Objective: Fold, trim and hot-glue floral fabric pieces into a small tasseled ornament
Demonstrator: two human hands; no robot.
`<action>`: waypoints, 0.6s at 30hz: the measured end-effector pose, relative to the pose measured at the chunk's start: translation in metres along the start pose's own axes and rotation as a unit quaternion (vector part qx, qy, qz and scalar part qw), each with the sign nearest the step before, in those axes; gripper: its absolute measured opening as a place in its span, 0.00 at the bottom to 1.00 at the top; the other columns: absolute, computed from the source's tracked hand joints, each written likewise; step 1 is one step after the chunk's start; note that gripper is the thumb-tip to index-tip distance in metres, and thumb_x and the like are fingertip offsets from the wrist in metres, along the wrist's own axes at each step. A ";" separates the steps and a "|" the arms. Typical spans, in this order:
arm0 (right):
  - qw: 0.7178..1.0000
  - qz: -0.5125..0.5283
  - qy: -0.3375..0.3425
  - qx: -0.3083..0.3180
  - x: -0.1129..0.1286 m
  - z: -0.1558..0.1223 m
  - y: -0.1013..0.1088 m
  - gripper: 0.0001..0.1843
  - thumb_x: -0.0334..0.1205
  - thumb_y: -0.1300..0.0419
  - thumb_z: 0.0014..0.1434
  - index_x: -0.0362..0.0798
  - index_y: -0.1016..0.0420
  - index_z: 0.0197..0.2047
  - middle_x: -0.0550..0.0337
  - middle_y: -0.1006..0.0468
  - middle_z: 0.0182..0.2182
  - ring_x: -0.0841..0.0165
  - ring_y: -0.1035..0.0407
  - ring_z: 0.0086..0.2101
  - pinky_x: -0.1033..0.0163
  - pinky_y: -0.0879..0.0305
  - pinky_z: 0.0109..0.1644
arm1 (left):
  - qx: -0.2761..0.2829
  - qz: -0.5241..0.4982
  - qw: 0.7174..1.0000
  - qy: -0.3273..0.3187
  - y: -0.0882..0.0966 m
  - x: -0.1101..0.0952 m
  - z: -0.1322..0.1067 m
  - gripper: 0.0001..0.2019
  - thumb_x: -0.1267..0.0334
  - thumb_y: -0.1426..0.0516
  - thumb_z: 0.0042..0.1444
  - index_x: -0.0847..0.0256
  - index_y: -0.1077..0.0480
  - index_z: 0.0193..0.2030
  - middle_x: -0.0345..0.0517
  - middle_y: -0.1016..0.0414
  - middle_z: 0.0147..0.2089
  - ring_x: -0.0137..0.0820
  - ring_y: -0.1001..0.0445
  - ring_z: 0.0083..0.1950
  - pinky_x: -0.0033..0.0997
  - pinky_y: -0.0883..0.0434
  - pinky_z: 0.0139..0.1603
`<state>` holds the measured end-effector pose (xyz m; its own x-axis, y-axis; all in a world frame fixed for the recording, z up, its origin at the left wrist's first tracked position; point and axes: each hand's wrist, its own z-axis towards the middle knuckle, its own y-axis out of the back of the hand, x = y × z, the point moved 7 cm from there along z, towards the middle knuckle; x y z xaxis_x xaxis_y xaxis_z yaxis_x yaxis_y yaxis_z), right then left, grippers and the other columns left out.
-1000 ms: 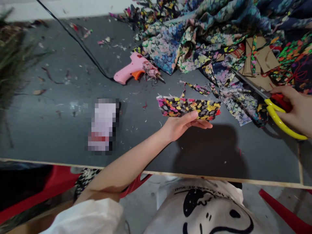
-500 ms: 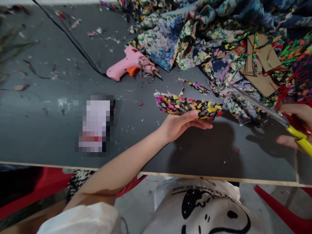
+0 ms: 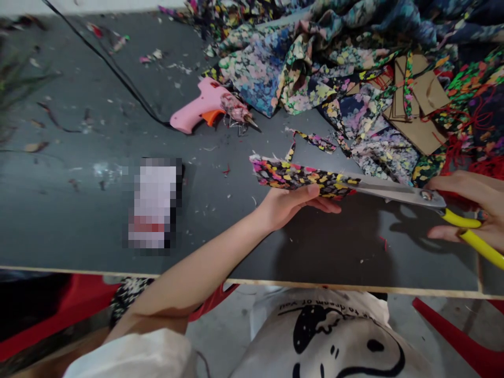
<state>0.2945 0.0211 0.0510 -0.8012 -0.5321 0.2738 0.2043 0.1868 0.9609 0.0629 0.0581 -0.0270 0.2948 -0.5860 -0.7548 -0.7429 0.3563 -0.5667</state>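
My left hand (image 3: 291,205) pinches a floral fabric strip (image 3: 291,173) along its lower edge, thumb on top and fingers beneath. The strip is black with yellow, pink and grey blotches, and its upper edge is frayed. My right hand (image 3: 468,202) grips the yellow handles of a pair of scissors (image 3: 405,193), with several fingers out of the frame or behind the handles. The metal blades point left, and their tips meet the right end of the strip. Whether they cut into it I cannot tell.
A pink glue gun (image 3: 200,107) with a black cord lies beyond my left hand. To the left sits a blurred-out phone (image 3: 155,202). Floral cloth (image 3: 260,79) is heaped at the back, with cardboard pieces (image 3: 423,126) and red threads at right. The table's front edge (image 3: 315,286) runs near my body.
My right hand has brought the scissors left and lower, from above the cloth scraps to the strip's right end. The left hand holds the strip in nearly the same place.
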 end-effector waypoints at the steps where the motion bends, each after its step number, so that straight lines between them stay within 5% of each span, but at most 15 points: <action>1: 1.000 0.003 0.001 0.001 0.001 0.000 0.000 0.27 0.64 0.50 0.58 0.52 0.36 0.51 0.58 0.27 0.35 0.68 0.30 0.28 0.64 0.34 0.33 | -0.001 -0.001 1.000 0.000 0.000 0.000 0.000 0.19 0.47 0.34 0.44 0.65 0.22 0.30 0.45 0.19 0.28 0.34 0.20 0.30 0.29 0.22 0.35; 9: 1.000 0.005 -0.002 0.005 0.002 0.001 0.001 0.29 0.66 0.52 0.58 0.53 0.34 0.49 0.57 0.25 0.36 0.65 0.29 0.30 0.63 0.33 0.33 | 0.017 -0.021 1.000 -0.007 -0.003 -0.001 0.000 0.15 0.51 0.33 0.45 0.63 0.21 0.31 0.42 0.19 0.29 0.30 0.20 0.28 0.26 0.22 0.33; 18: 1.000 0.006 -0.008 0.020 0.006 0.003 0.000 0.27 0.65 0.52 0.58 0.54 0.35 0.49 0.58 0.24 0.36 0.66 0.27 0.30 0.64 0.31 0.32 | 0.010 0.030 1.000 -0.001 -0.004 0.000 0.000 0.21 0.46 0.34 0.44 0.65 0.23 0.31 0.47 0.19 0.29 0.38 0.19 0.33 0.36 0.22 0.36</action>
<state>0.2883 0.0202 0.0525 -0.8084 -0.5159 0.2834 0.1908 0.2259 0.9553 0.0658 0.0565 -0.0251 0.2523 -0.5617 -0.7879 -0.7468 0.4048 -0.5277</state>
